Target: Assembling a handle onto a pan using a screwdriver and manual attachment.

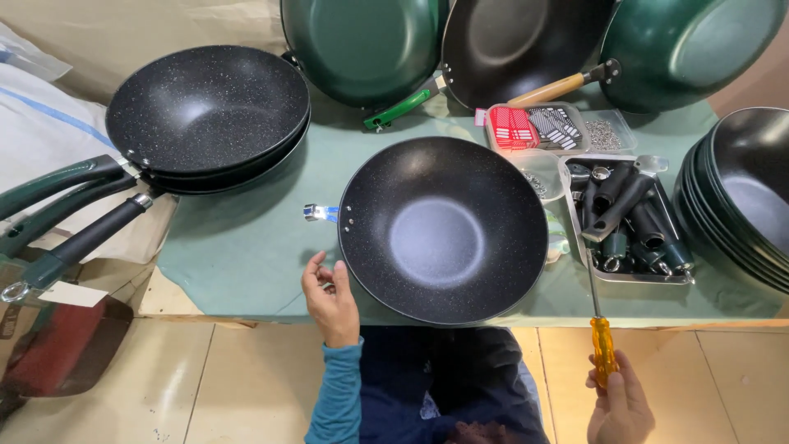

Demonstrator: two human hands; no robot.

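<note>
Green-covered counter (246, 247) crowded; bare strip only left of centre, near front edge. Black speckled handleless wok (444, 230) sits centre, rim overhanging front edge. Stack of handled black pans (205, 115) far left, well apart. Metal tray of black handles (629, 222) just right of wok. Left hand (330, 298) loosely curled, fingers touching wok rim. Right hand (620, 407) clenched on orange-handled screwdriver (602, 345), shaft reaching tray.

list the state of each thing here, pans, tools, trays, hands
centre pan: upright, no handle, bare bracket at its rim
left hand: at the pan's rim, holds nothing that shows
right hand: closed on the screwdriver's grip
screwdriver: held, tip toward the tray
metal tray: full of loose black handles
stacked pans at left: handles fitted
stacked pans at right: nested, no handles seen
</note>
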